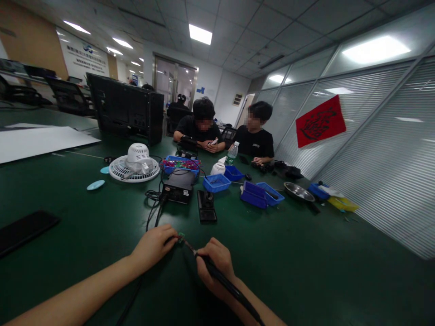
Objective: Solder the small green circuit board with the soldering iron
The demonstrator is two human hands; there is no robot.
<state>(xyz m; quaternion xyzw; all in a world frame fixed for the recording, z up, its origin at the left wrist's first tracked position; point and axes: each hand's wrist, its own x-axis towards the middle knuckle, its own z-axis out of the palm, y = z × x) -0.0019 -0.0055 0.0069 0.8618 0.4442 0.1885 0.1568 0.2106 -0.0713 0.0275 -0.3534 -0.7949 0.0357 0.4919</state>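
Note:
My left hand (157, 244) is closed in a pinch on a thin reddish wire at a small green circuit board (181, 236) on the dark green table. My right hand (215, 262) is wrapped round the black handle of a soldering iron (217, 273), whose narrow tip points up and left and reaches the board's lower edge. Whether the tip touches the board or the wire is too small to tell. A black cable trails from the handle toward the bottom edge.
Beyond my hands stand a black box-shaped unit (178, 185) with cables, a black stand (206, 206), blue trays (216, 183), a white fan part (134, 168) and a metal bowl (299, 192). Two people sit across the table. A black phone-like slab (27, 230) lies left.

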